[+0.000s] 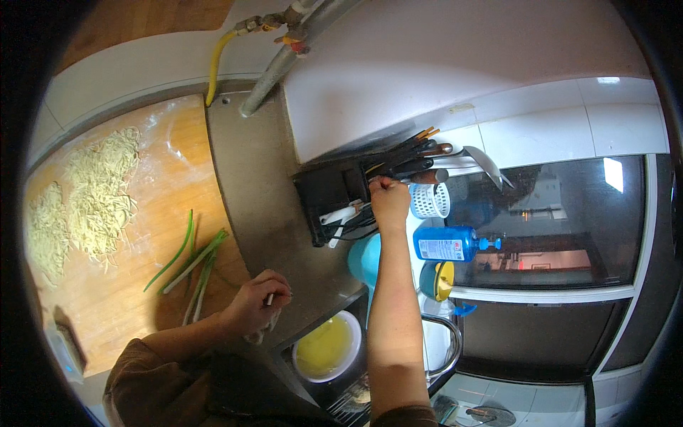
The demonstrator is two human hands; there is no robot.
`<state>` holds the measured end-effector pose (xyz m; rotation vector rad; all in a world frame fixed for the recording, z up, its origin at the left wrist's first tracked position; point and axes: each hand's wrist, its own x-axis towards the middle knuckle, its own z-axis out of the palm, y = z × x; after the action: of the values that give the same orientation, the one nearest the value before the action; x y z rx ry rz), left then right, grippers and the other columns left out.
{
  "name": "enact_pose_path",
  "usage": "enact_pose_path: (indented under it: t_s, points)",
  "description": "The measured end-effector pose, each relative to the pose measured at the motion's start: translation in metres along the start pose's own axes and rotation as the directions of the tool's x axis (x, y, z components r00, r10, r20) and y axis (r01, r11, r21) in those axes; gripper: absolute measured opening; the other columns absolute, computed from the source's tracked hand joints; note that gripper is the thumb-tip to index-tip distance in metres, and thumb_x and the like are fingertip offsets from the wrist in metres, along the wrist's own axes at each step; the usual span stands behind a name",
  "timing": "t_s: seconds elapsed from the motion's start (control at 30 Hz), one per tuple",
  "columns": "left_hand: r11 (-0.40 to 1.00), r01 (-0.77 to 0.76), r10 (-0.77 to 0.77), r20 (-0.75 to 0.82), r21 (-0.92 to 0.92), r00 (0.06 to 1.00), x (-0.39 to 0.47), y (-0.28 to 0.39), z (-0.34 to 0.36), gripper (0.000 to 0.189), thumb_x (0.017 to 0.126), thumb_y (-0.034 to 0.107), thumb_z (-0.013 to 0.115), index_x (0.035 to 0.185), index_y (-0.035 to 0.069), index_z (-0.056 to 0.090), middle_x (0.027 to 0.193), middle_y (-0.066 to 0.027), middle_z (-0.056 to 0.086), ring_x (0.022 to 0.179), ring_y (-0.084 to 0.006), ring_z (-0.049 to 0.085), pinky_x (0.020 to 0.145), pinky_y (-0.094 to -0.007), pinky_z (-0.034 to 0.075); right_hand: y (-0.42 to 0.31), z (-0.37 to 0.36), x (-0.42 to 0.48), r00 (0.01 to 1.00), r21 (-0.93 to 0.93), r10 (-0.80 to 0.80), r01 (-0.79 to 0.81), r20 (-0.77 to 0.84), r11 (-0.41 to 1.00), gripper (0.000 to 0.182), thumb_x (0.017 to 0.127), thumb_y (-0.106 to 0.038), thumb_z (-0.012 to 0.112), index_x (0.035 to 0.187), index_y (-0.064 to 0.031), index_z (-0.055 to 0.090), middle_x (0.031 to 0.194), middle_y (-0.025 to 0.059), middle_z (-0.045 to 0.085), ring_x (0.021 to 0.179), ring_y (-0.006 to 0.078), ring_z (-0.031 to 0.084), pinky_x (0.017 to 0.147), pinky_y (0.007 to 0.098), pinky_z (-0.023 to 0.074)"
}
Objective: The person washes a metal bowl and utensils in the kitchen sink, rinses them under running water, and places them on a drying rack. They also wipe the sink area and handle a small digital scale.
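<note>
My left hand (261, 301) is closed around a small white-ended thing, mostly hidden by the fingers, above the counter beside the wooden board (176, 197). A crumpled pale cloth (262, 332) shows just below that hand; whether the hand holds it is unclear. My right hand (389, 200) reaches to the black utensil holder (331, 192), its fingertips at the slots near a wooden-handled tool (431, 176); what they grip is hidden. Several green onions (197, 267) lie on the board's near right part. Two heaps of cut noodles (101, 197) lie at its left, with flour around them.
Right of the holder stand a white perforated basket (431, 200) and a blue pump bottle (443, 243). A bowl of yellowish liquid (326, 347) sits in the sink area, near a curved faucet (453, 341). A metal pipe (272, 77) and yellow hose (214, 64) run behind the counter.
</note>
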<state>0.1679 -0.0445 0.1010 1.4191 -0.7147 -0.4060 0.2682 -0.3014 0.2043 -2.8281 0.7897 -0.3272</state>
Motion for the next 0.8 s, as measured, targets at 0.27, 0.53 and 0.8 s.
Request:
enact_pose_path:
  t_s: [0.27,0.53,0.8]
  points:
    - [0.996,-0.035,0.032,0.037,0.083,0.999,-0.002,0.008,-0.003,0.013,0.074,-0.001,0.06,0.085,0.001,0.053,0.092,-0.0107,0.052,0.078,-0.0213,0.055,0.06,-0.0292,0.047,0.012,0.001,0.007,1.0,0.07,-0.02,0.018,0.022,0.997,0.018,0.074,-0.022,0.06,0.086,-0.0109,0.067,0.081,0.0181,0.061,0.078,0.0341,0.059,0.071,0.0395,0.0467]
    - [0.982,-0.126,0.117,0.067,0.137,0.991,0.01,0.013,0.018,0.013,0.074,0.0,0.061,0.084,0.002,0.053,0.088,-0.0109,0.054,0.079,-0.022,0.055,0.066,-0.0312,0.045,0.021,0.001,-0.004,0.999,0.421,0.043,-0.031,-0.02,0.907,0.015,0.074,-0.019,0.061,0.084,-0.008,0.066,0.076,0.0158,0.062,0.073,0.03,0.061,0.064,0.0377,0.0472]
    - [0.983,0.065,-0.076,0.058,0.169,0.995,0.019,0.026,0.041,0.015,0.081,0.016,0.058,0.08,0.002,0.053,0.087,-0.0128,0.054,0.081,-0.0239,0.054,0.071,-0.031,0.043,0.049,0.004,-0.04,0.946,0.623,0.059,0.163,-0.32,0.765,0.01,0.076,-0.009,0.058,0.083,-0.0049,0.062,0.073,0.009,0.055,0.063,0.0216,0.055,0.058,0.032,0.0433]
